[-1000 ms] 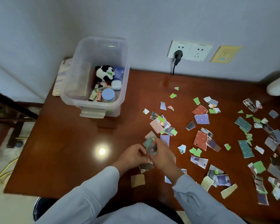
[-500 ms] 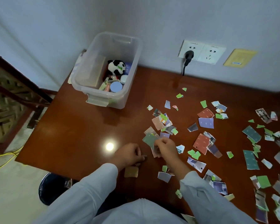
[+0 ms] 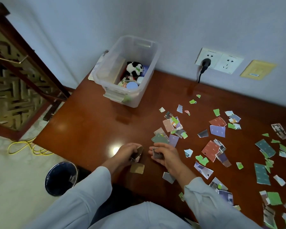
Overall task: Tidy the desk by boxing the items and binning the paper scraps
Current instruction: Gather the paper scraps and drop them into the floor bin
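Head view. Red-brown wooden desk (image 3: 89, 123), set against a pale wall.

Left hand (image 3: 128, 152), lower centre of frame: fingers curled round a small wad of crumpled scraps (image 3: 137, 154), with a tan edge poking out on top. The hand sits low over the desk; cannot tell whether it touches the surface. A tan scrap (image 3: 137, 168) lies flat on the desk just below it.

Right hand (image 3: 165, 156), just to the right and apart from the left: palm turned partly up, fingers loosely curled round a dark scrap (image 3: 157, 154) cupped in the palm. A grey scrap (image 3: 168, 177) lies on the desk under the wrist.

Loose paper scraps (image 3: 211, 150) in red, lilac, teal, green and white litter the desk from frame centre to the right edge. The nearest cluster lies just above the right hand.

Clear plastic box (image 3: 132, 92), upper centre, at the desk's far left corner by the wall, lid off. Inside are a panda plush (image 3: 134, 68), a round pale-blue lid (image 3: 132, 85) and other small items too jumbled to tell.

Waste bin (image 3: 60, 178), dark, on the floor at lower left beside the desk edge; a pale piece shows inside.

A wall socket with a black plug (image 3: 205, 62) is at upper right. A yellow cable (image 3: 23, 147) lies on the floor at left.
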`<state>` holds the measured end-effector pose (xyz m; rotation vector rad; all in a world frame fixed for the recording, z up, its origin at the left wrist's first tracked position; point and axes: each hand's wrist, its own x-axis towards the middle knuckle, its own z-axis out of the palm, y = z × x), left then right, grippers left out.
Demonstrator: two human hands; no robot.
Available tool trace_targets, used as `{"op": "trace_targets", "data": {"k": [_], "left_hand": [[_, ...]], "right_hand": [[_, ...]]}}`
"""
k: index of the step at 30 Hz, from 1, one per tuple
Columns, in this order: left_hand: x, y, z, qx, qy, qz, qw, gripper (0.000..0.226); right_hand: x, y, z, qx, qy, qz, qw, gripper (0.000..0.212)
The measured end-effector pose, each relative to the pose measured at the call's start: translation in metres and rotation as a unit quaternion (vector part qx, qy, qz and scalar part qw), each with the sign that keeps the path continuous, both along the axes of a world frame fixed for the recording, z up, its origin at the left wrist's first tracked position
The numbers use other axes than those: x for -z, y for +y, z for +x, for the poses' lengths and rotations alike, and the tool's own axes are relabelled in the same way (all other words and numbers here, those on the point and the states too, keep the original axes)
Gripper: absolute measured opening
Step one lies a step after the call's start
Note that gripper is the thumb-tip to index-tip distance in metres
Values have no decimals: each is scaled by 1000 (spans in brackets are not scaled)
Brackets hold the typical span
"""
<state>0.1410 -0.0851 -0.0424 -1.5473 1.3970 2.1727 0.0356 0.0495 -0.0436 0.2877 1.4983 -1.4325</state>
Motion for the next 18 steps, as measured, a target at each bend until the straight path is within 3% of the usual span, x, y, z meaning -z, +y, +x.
{"op": "trace_targets", "data": {"k": [5,9,11,14,16,18], "left_hand": [[8,12,10,-36,-17,17,999,30],[8,19,15,70,-48,-34,996,36],[9,24,18,113,-63,-102,986,42],[8,29,27,214,-47,-235,947,37],[6,28,34,305,-72,-316,895,28],[7,25,38,384,-88,-368,842,35]], "right_hand": [[-4,4,8,-23,-3,14,1000,19],[-8,7,11,-39,13,58,997,23],[-10,8,12,-61,23,80,995,23],[-9,10,13,-91,42,101,990,21],[-7,11,14,-95,44,99,989,19],[-6,12,14,-102,48,96,989,18]]}}
